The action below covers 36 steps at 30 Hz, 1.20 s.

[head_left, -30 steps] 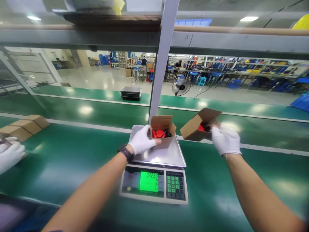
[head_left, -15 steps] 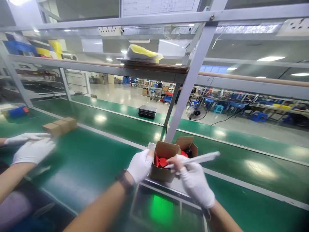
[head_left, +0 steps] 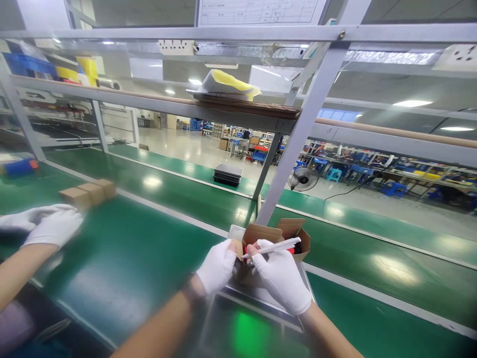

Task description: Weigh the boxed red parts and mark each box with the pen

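Observation:
An open cardboard box stands on a pale tray, with red contents partly hidden by my hands. My left hand, in a white glove with bare fingertips, pinches a flap at the box's left side. A slim white stick-like tool lies across my right hand, also gloved; its thin end points left at the box opening. The tool's exact kind is unclear. Just behind to the right, a second open box holds something red and black.
Below the tray is a panel with a glowing green display. A co-worker's gloved hands are at the left, near several small cardboard boxes on the green belt. A slanted metal post rises behind the boxes.
My right hand has moved left and closer to the box, bringing the white tool's thin end over its left side. My left hand stays at that side. The view has shifted slightly.

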Each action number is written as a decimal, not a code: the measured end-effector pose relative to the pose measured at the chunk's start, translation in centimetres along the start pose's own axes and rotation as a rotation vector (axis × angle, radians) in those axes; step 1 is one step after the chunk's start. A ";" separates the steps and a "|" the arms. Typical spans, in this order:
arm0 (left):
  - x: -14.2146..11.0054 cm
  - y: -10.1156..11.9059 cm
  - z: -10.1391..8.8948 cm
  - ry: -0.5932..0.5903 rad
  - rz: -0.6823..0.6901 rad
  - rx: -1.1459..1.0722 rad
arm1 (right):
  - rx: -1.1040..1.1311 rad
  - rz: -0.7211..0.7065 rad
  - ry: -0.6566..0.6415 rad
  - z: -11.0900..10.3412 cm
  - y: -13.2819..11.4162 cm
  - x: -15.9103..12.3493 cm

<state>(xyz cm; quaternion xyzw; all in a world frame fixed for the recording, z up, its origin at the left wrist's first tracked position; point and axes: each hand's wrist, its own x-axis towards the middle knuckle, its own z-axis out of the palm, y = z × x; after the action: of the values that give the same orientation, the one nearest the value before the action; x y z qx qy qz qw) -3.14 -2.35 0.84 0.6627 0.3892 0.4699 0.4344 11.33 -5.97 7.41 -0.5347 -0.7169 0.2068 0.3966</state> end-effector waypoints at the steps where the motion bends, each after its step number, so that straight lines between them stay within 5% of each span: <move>1: 0.0 0.0 0.0 0.005 -0.003 0.009 | 0.000 -0.001 0.002 0.1 0.1 0.0; 36: 0.1 -0.6 0.2 -0.031 0.006 -0.011 | 0.011 0.010 0.080 0.4 0.5 -0.2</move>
<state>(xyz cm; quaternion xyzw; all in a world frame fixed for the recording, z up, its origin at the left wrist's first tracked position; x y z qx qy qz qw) -3.02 -2.05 0.25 0.6687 0.3780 0.4629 0.4424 11.39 -5.91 6.73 -0.5442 -0.6965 0.1912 0.4269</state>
